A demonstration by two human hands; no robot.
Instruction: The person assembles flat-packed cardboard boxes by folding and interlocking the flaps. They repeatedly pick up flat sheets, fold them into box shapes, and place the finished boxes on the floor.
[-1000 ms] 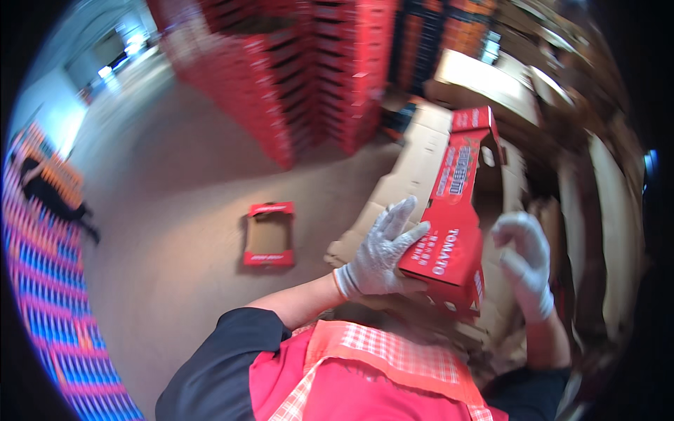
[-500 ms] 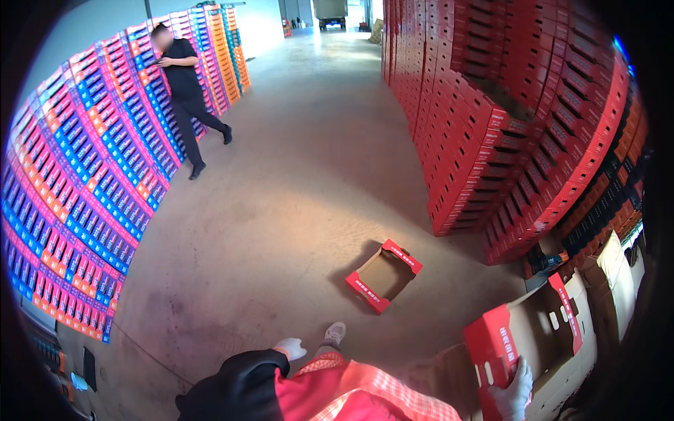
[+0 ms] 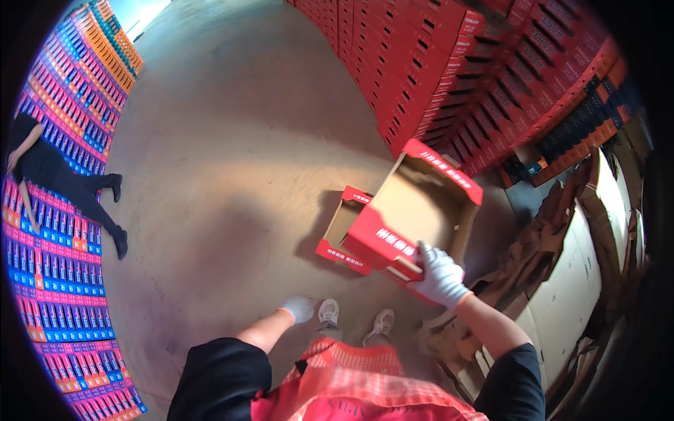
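My right hand (image 3: 440, 276), in a white glove, grips the near wall of an open-topped red cardboard tray (image 3: 394, 237) with a brown inside. That tray is held tilted in the air, partly covering a second red tray (image 3: 344, 261) that sits on the floor. My left hand (image 3: 300, 309), also gloved, hangs low beside my shoes with its fingers curled and nothing visible in it. It touches neither tray.
Tall stacks of red trays (image 3: 421, 63) rise ahead on the right. Flattened brown cardboard (image 3: 562, 270) leans close at my right side. Colourful stacked boxes (image 3: 70, 274) line the left, where a person in dark clothes (image 3: 67, 179) stands against them. Concrete floor (image 3: 210, 175) runs between.
My right hand has brought the red tray from the cardboard pile at the right inward and forward, over the floor tray. The view has swung right and down; my left hand stays low.
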